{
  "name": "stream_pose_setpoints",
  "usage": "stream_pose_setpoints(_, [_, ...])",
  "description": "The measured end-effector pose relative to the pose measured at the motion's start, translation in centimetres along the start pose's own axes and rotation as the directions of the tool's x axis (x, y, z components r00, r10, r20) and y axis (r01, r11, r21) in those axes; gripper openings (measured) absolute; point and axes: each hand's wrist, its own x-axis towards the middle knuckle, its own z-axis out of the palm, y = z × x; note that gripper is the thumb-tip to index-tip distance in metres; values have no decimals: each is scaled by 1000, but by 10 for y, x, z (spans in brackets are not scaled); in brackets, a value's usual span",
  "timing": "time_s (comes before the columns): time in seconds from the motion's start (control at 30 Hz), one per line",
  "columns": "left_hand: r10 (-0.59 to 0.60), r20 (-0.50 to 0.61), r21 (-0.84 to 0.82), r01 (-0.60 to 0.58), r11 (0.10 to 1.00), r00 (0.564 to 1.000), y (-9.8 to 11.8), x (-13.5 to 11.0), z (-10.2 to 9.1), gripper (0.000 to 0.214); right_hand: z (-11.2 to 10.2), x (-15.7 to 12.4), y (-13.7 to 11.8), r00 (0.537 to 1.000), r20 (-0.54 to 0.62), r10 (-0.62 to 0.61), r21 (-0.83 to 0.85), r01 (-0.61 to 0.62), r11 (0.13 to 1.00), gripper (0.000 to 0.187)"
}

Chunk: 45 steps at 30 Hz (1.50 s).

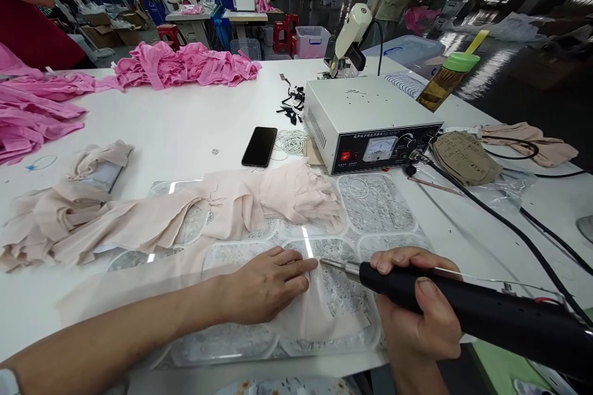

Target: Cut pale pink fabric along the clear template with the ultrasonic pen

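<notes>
My right hand (426, 302) is wrapped round the black handle of a handheld ultrasonic welder (482, 302). Its slim metal tip points left and ends right by my left index fingertip, close to the cloth. Palm down, my left hand (273, 284) lies with fingers stretched out on a thin beige fabric piece (315, 315). That fabric is spread over a clear patterned plastic mat (227, 345). Beyond it a gathered heap of beige strips (296, 194) crosses the mat and runs leftward. Whether the tip touches the fabric is too small to tell.
A control box (375, 117) with a lit red switch stands at back right, its cable (500, 210) curving to the tool. A phone (259, 147), a tilted drink bottle (447, 80), brown pattern pieces (466, 157) and pink fabric (185, 65) lie around. Other people stand beyond.
</notes>
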Motion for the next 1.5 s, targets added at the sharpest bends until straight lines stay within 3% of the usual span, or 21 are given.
stream_pose_setpoints(0.57, [-22,-1,-36,22,999,1000,0,1,2,16,4,1,5,999,43,-30,-7,31,1000,5])
stream_pose_setpoints(0.83, [-43,-33,-59,41,997,999,2,4,-2,17,-5,2,-2,996,-89,26,65,-20,998,12])
stream_pose_setpoints(1.07, [-70,5,-89,70,994,998,6,7,-7,16,-12,-5,-7,996,-27,88,134,-84,987,12])
stream_pose_setpoints(1.27, [-67,30,-86,69,994,997,6,7,-10,38,-12,-7,-7,995,27,94,193,-97,976,14])
stream_pose_setpoints(1.5, [-94,13,-104,95,990,996,7,8,-9,38,-13,-7,-4,993,66,103,224,-115,968,12])
